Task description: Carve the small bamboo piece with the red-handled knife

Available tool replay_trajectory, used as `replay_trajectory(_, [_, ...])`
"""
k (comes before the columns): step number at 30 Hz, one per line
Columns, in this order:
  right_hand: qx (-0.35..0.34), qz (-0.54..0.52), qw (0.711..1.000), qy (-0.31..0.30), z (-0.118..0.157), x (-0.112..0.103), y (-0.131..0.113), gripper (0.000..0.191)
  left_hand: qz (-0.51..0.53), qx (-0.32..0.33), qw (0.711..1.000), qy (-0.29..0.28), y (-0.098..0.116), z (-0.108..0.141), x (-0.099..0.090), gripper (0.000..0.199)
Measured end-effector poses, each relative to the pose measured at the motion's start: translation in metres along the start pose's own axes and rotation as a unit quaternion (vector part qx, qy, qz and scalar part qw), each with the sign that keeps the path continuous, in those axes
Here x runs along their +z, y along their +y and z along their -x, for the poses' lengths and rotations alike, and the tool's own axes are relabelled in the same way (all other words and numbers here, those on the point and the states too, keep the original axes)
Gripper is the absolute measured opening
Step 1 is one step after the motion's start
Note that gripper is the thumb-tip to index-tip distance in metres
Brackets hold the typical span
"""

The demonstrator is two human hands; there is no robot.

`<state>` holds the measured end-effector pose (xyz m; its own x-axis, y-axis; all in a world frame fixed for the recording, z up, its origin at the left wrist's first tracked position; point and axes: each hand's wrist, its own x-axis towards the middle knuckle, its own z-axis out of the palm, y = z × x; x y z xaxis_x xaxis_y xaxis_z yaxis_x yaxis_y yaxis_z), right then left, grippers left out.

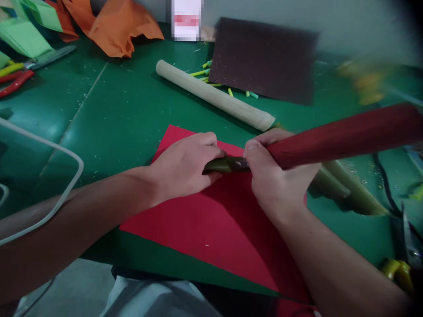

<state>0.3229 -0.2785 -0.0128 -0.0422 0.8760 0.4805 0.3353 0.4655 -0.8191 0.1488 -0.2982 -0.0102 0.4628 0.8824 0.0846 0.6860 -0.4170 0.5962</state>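
My left hand (188,165) is closed around one end of a dark olive stick-like piece (224,164), above a red sheet of paper (211,220). At the other end of that piece, my right hand (277,176) is wrapped round a long dark red rod (343,134), thumb on top. The rod slants up towards the right edge. My right fingers hide where the olive piece meets it, so I cannot tell whether they are joined. Beyond both hands lies a pale bamboo-like stick (214,94).
A dark brown sheet (264,59) covers part of some thin green and yellow sticks (201,75). Scissors (20,79) and crumpled orange paper (119,28) lie at back left. Olive curved pieces (353,189) and yellow-handled scissors (399,268) are right. A white cable (79,163) crosses my left arm.
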Motion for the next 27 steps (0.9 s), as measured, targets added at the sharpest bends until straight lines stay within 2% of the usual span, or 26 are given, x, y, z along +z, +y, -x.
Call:
replay_trajectory(3, [0.000,0.003,1.000,-0.012,0.0001,-0.0004,-0.0004,0.022,-0.001,-0.001,1.000,-0.004,0.0010,0.0001,-0.0006,0.019])
replay_trajectory(7, [-0.001,-0.019,0.999,0.026,0.0012,0.0014,0.0021,0.021,0.003,-0.009,1.000,-0.008,0.0016,0.0007,-0.0019,0.019])
replay_trajectory(11, [-0.016,-0.017,0.999,0.033,0.0022,0.0025,0.0039,0.017,0.008,-0.009,1.000,-0.005,0.0006,0.0004,-0.0020,0.020])
replay_trajectory(19, [0.009,0.010,1.000,-0.016,0.0029,-0.0015,0.0003,0.019,0.006,-0.011,1.000,-0.013,0.0018,-0.0004,-0.0030,0.021])
replay_trajectory(24, [0.022,0.001,1.000,0.002,0.0027,-0.0016,0.0008,0.019,-0.002,-0.001,1.000,-0.012,0.0003,0.0003,-0.0041,0.017])
replay_trajectory(27, [0.030,-0.012,0.999,-0.008,0.0023,-0.0013,-0.0005,0.019,0.004,0.005,1.000,-0.012,0.0002,0.0014,-0.0047,0.018])
